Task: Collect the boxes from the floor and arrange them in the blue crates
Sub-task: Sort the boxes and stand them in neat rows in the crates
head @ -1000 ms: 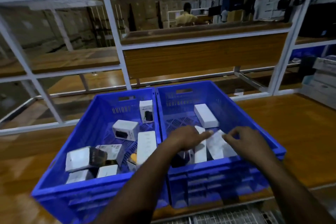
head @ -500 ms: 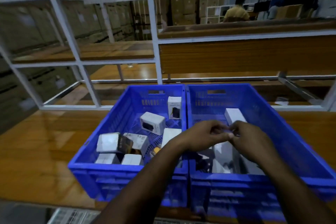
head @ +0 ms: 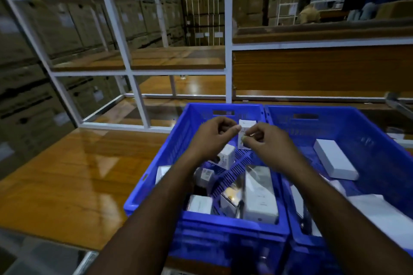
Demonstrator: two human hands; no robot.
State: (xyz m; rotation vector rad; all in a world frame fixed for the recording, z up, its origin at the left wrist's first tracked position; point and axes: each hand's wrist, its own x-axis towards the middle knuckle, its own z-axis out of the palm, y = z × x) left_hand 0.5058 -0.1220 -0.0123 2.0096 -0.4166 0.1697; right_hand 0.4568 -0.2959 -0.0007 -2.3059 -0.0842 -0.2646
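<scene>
Two blue crates stand side by side on a wooden surface: the left crate (head: pixel 156 183) and the right crate (head: pixel 366 131). The left one holds several white boxes, among them a long box (head: pixel 259 196), a small box (head: pixel 226 158) and an upright box (head: pixel 247 125) against its back wall. A flat white box (head: pixel 334 161) lies in the right crate. My left hand (head: pixel 214 138) and my right hand (head: pixel 268 143) hover close together above the left crate, in front of the upright box. Both have curled fingers, and I see nothing held in them.
The crates rest on a glossy wooden shelf top (head: pixel 67 174). A white metal rack frame (head: pixel 228 51) rises behind them. Stacked cardboard cartons (head: pixel 55 20) fill the left. A person (head: pixel 308 9) sits far off at the back right.
Both hands have left the boxes in the right crate, come together and moved over the left crate. My view has swung left.
</scene>
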